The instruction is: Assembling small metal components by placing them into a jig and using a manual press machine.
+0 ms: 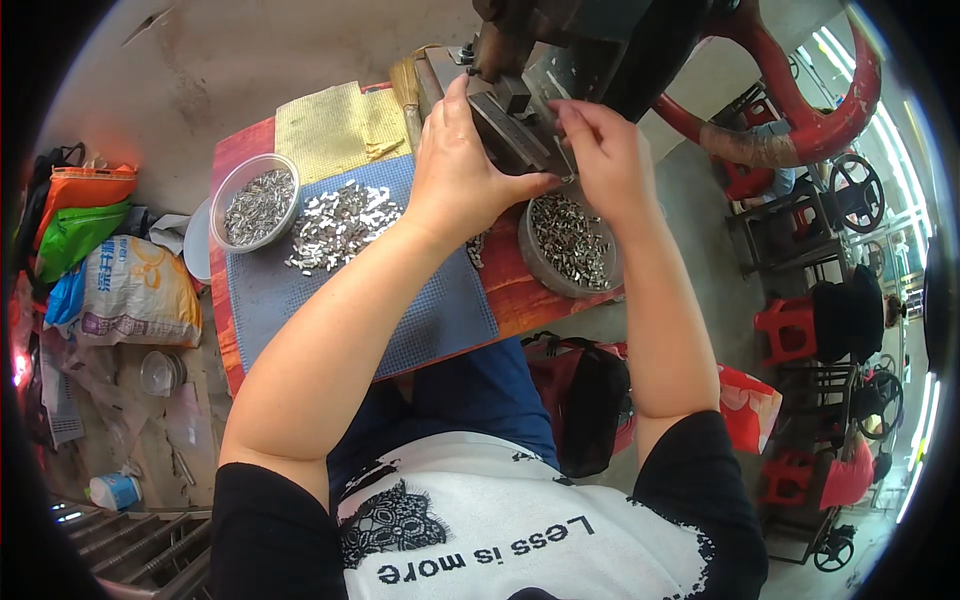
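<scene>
My left hand rests against the steel die block of a hand press, its fingers stretched up along the near left side and its thumb spread to the right. To the right of the block is my right hand, its fingers curled in; whatever they hold, if anything, is hidden. Below the hands stands a clear plastic bowl of small metal pieces. A loose pile of short silvery metal pieces lies on a blue textured mat. Further left, a round clear tub holds thin metal pieces.
The dark press head and its red curved handwheel stand above and right of my hands. A yellow cloth and a brush lie at the table's back. Bags sit left on the floor; red stools stand right.
</scene>
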A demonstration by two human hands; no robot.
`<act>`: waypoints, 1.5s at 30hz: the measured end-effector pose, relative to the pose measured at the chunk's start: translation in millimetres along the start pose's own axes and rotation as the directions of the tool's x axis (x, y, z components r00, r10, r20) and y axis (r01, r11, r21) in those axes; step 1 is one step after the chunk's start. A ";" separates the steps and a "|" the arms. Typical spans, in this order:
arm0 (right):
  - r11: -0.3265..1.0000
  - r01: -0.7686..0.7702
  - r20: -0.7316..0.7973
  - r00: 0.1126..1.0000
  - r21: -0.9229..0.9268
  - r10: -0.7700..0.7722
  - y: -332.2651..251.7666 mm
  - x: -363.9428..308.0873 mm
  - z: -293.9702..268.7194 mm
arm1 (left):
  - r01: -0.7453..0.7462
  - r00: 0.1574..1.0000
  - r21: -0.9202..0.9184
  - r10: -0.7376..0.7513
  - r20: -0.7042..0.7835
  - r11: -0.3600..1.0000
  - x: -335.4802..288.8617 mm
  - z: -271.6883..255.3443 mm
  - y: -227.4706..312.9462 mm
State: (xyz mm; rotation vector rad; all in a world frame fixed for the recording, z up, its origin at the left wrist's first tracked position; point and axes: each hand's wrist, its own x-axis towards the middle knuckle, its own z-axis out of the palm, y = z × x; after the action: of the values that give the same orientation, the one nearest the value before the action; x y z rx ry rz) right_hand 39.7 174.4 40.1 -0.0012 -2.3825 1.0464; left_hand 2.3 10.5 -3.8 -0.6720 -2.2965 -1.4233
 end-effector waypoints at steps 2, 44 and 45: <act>0.989 -0.034 0.075 0.996 -0.145 0.045 -2.1 14.0 4.4 | 0.011 1.000 -0.003 -0.011 0.007 1.000 0.6 -0.3 -0.4; 0.998 -0.047 -0.483 0.873 0.051 0.066 -19.9 113.4 -267.5 | 0.066 0.973 0.003 -0.065 0.221 0.998 74.1 -4.9 -48.4; 0.997 -0.061 -0.469 0.880 0.048 0.077 -17.0 119.2 -276.9 | 0.083 0.968 0.000 -0.080 0.239 0.997 74.7 -4.9 -47.8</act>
State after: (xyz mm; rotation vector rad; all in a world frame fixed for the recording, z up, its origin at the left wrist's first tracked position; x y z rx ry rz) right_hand 71.3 376.5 262.1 -0.2995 -1.9328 0.9835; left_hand -86.0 3.4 2.8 -0.7990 -2.5282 -1.4616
